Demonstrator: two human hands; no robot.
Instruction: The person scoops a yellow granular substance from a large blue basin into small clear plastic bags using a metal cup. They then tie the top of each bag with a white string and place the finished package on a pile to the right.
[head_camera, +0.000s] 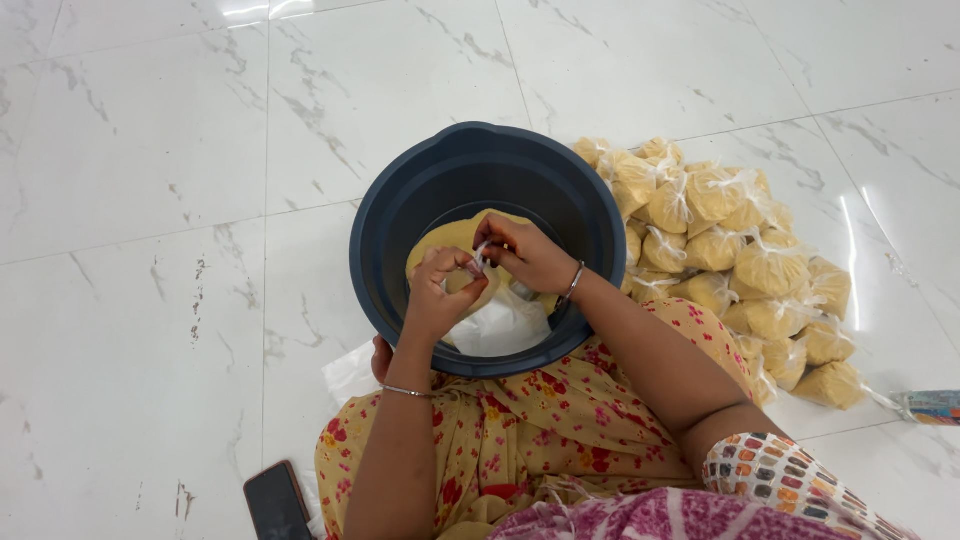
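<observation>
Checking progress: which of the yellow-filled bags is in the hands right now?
The bag over the dark blue tub, pinched at its neck by the left hand and right hand; the tied bags lie piled on the floor.

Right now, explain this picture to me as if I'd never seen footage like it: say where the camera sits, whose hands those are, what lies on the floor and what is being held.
There is only one picture, taken by a camera worn on a person's head and looking down, so the arms rising from the bottom edge are that person's own. The person sits on a white marble floor with a dark blue tub in front of them. Over the tub, the left hand and right hand meet, pinching the neck of a small clear bag of yellow powder. More yellow powder and some white plastic lie in the tub. To the right sits a heap of filled, tied bags of the same powder. A dark phone lies by the left elbow, and a roll-like object shows at the right edge, too cut off to identify.
</observation>
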